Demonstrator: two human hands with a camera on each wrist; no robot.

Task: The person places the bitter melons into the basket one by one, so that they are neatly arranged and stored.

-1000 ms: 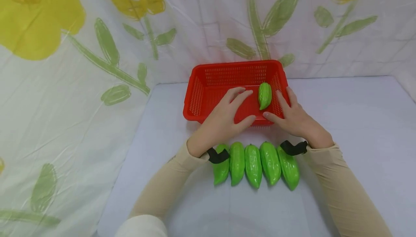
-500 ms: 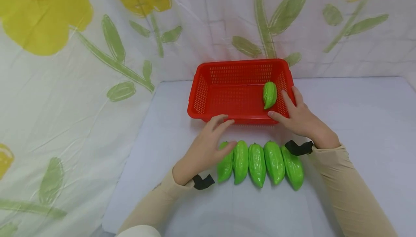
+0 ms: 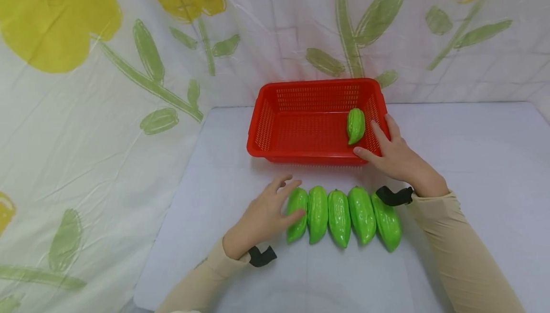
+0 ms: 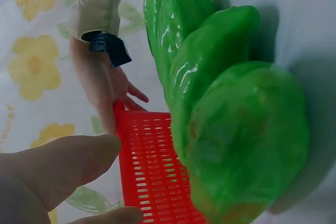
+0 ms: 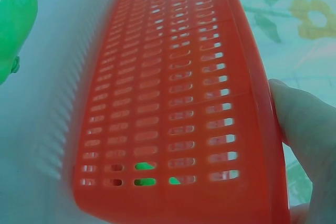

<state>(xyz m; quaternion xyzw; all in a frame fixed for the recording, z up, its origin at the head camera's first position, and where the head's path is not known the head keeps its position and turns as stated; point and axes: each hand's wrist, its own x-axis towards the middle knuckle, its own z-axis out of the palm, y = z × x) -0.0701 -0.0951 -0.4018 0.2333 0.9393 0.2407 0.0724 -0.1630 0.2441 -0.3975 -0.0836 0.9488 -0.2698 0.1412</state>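
My left hand [image 3: 266, 215] hovers at the left end of a row of several glossy green bitter melons [image 3: 339, 217], fingers spread and holding nothing. Its thumb tip overlaps the leftmost bitter melon [image 3: 295, 203] in the head view; contact cannot be told. My right hand [image 3: 397, 158] holds the front right corner of a red plastic basket [image 3: 318, 154], its thumb at the front rim and fingers over the right rim. The right wrist view shows the thumb [image 5: 302, 124] against the basket's rim. One ribbed bitter melon [image 3: 355, 126] lies inside the basket at the right.
The basket stands at the back of a white-covered table [image 3: 468, 170], against a white curtain [image 3: 275, 31] printed with yellow flowers. The melon row lies in front of the basket, pointed ends towards me. Black bands [image 3: 263, 256] sit on both wrists.
My left hand has drawn back from over the basket, down and left to the leftmost bitter melon. My right hand stays at the basket's corner. The view has shifted slightly.
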